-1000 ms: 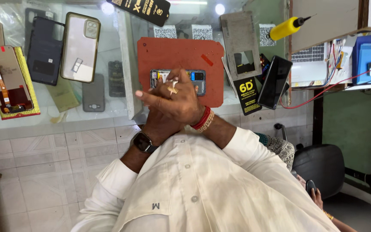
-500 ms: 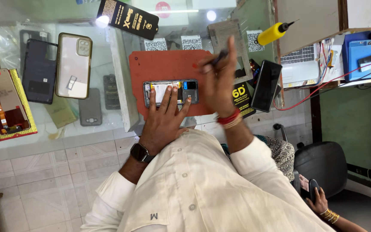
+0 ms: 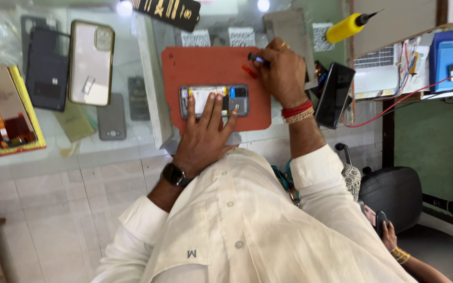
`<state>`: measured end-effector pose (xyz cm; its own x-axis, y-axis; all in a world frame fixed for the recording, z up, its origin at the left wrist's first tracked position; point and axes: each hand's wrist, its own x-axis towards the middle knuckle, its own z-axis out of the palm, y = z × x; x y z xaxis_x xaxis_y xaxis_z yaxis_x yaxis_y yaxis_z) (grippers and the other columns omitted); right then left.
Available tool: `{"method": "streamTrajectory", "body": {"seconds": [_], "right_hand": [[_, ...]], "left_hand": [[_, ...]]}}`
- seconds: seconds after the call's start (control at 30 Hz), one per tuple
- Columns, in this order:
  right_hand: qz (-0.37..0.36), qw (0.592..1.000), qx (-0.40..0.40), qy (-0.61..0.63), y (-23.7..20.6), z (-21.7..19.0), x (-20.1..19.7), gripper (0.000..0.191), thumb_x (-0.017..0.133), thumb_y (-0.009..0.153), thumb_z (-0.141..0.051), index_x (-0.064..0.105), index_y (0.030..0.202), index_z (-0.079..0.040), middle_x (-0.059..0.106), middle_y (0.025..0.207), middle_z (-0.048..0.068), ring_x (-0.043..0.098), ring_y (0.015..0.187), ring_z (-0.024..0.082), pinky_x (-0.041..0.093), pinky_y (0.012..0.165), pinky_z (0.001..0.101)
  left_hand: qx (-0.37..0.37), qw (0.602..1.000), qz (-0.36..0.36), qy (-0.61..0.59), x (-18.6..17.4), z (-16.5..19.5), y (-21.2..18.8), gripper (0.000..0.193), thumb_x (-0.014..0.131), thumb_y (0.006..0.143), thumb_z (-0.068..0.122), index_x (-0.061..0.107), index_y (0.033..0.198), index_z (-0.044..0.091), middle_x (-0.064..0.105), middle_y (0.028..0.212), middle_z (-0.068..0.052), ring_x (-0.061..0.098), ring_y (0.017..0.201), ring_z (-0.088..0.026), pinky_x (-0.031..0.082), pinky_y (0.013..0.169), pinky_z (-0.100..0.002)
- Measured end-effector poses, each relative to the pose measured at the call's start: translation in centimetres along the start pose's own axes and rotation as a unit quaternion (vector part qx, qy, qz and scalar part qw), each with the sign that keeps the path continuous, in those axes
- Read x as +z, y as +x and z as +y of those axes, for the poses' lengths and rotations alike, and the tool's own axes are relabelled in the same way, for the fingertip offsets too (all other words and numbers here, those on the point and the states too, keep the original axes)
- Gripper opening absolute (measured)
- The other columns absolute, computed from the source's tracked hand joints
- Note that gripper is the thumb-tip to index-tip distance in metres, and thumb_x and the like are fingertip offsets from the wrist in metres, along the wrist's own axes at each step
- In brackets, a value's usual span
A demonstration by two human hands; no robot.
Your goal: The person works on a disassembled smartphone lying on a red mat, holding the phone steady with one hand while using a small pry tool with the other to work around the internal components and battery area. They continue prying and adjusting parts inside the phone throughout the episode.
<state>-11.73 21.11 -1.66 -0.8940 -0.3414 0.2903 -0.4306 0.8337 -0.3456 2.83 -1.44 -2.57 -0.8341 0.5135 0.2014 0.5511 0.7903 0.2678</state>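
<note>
1. Two hands now work apart: left hand (image 3: pixel 204 137) lies flat, fingers spread, pinning the opened phone (image 3: pixel 214 100) on the red mat (image 3: pixel 205 65)
2. Right hand (image 3: pixel 283 72) has lifted off the phone to the mat's top edge, pinching a small tool (image 3: pixel 255 58)

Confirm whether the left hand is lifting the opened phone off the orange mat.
No: the left hand lies flat, fingers spread, on the opened phone, which rests on the orange mat.

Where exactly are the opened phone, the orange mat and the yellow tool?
opened phone (image 3: pixel 214 99), head view, on its exposed middle just above the left hand's fingertips.
orange mat (image 3: pixel 205 65), head view, on a bare patch above the phone.
yellow tool (image 3: pixel 345 28), head view, on its yellow handle.
</note>
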Motion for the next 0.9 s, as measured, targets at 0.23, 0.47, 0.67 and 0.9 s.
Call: {"method": "streamTrajectory", "body": {"seconds": [0.23,0.47,0.67,0.9], "right_hand": [[-0.036,0.996,-0.036,-0.079,0.9,0.0,0.2,0.017,0.078,0.091,-0.015,0.066,0.094,-0.004,0.065,0.103,0.010,0.068,0.076,0.031,0.054,0.061,0.0434],[-0.003,0.999,-0.034,0.004,-2.3,-0.3,-1.4,0.011,0.066,0.105,-0.002,0.055,0.107,-0.001,0.059,0.103,0.015,0.062,0.071,0.029,0.048,0.059,0.0421],[-0.016,0.995,-0.047,0.084,-7.6,-3.7,-2.0,0.018,0.065,0.094,0.005,0.056,0.109,0.001,0.059,0.103,0.017,0.064,0.074,0.030,0.051,0.062,0.0397],[0.027,0.988,-0.118,0.096,-9.0,-6.7,-0.8,0.018,0.078,0.090,0.000,0.063,0.100,-0.002,0.062,0.093,0.010,0.064,0.076,0.028,0.051,0.066,0.0398]], "left_hand": [[0.010,1.000,0.004,-0.011,0.3,-0.2,0.0,0.088,0.080,0.078,0.056,0.056,0.144,0.004,0.040,0.155,-0.035,0.030,0.151,-0.045,0.019,0.116,-0.078],[0.003,0.999,-0.022,-0.027,0.1,-0.2,-0.2,0.094,0.081,0.076,0.056,0.053,0.145,-0.002,0.038,0.158,-0.033,0.027,0.154,-0.043,0.016,0.119,-0.076],[-0.023,0.995,0.005,-0.100,0.0,-0.2,-0.4,0.097,0.077,0.078,0.061,0.055,0.141,-0.009,0.037,0.159,-0.032,0.027,0.154,-0.040,0.015,0.122,-0.070],[-0.013,0.995,0.057,-0.081,0.6,-0.4,-1.4,0.082,0.074,0.090,0.059,0.062,0.135,-0.009,0.043,0.157,-0.026,0.033,0.154,-0.036,0.019,0.127,-0.063]]}}
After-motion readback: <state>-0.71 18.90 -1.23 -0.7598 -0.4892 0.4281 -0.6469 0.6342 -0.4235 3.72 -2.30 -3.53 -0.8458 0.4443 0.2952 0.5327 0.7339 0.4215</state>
